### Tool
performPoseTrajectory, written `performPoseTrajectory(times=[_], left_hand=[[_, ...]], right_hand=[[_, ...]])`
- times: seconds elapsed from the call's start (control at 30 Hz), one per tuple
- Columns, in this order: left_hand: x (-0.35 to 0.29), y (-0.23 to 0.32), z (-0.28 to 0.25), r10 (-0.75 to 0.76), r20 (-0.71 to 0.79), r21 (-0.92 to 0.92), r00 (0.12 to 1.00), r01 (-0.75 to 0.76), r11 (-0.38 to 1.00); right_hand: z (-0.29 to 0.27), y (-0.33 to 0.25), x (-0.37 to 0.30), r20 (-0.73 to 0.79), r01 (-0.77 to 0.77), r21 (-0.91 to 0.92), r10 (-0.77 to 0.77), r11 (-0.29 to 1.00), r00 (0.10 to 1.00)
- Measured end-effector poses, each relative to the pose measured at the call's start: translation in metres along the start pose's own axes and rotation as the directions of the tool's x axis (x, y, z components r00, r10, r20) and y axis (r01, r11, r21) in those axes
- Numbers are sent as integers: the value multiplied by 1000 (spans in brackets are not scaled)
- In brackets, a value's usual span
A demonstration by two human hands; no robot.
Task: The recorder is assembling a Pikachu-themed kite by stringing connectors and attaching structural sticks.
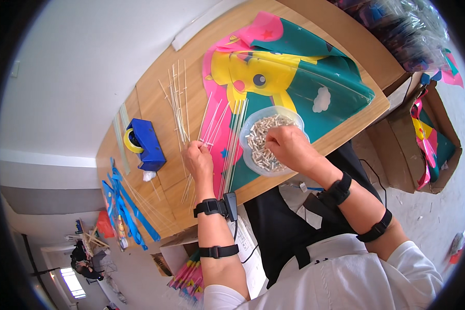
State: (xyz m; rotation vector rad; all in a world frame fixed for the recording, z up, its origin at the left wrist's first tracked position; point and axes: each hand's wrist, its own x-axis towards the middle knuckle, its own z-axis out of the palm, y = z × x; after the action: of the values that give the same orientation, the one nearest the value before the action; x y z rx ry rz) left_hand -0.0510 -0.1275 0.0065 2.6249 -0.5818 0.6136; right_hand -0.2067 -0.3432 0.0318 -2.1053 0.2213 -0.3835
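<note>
My left hand (pixel 199 159) is closed in a pinch around thin white rods (pixel 215 121), which fan out away from me. A small white tube sits at its fingertips. My right hand (pixel 290 146) is curled over a clear, lobed plastic bowl (pixel 244 151), its fingertips among many short white tubes (pixel 266 128). Whether it grips one of them is hidden. Beneath the bowl lies a glossy printed sheet (pixel 323 72) in green and pink with a yellow cartoon figure. Between the bowl and my left hand, a bundle of longer rods (pixel 234 145) rests on the sheet.
More thin rods (pixel 178 106) lie loose on the wooden table (pixel 150 93). To the left are a blue tape dispenser (pixel 149 144) with yellow tape, and blue ribbons (pixel 126 201). Cardboard boxes (pixel 392 139) stand at the right; clear-wrapped packages (pixel 392 31) are piled at the far right.
</note>
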Motion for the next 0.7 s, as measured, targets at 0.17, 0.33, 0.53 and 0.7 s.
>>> performPoseTrajectory(times=[0.17, 0.33, 0.53, 0.7], left_hand=[[-21, 30, 0, -205, 253, -95, 945, 235, 967], [-40, 32, 2, -269, 325, -84, 907, 311, 947], [-42, 26, 7, -17, 266, 60, 964, 1, 998], [-43, 27, 6, 57, 249, 12, 967, -62, 998]], right_hand=[[19, 20, 10, 36, 74, -240, -67, 968, 997], [31, 9, 9, 112, 167, -482, -128, 860, 985], [27, 8, 6, 128, 151, -496, -100, 855, 987], [30, 15, 7, 116, 164, -486, -123, 859, 986]])
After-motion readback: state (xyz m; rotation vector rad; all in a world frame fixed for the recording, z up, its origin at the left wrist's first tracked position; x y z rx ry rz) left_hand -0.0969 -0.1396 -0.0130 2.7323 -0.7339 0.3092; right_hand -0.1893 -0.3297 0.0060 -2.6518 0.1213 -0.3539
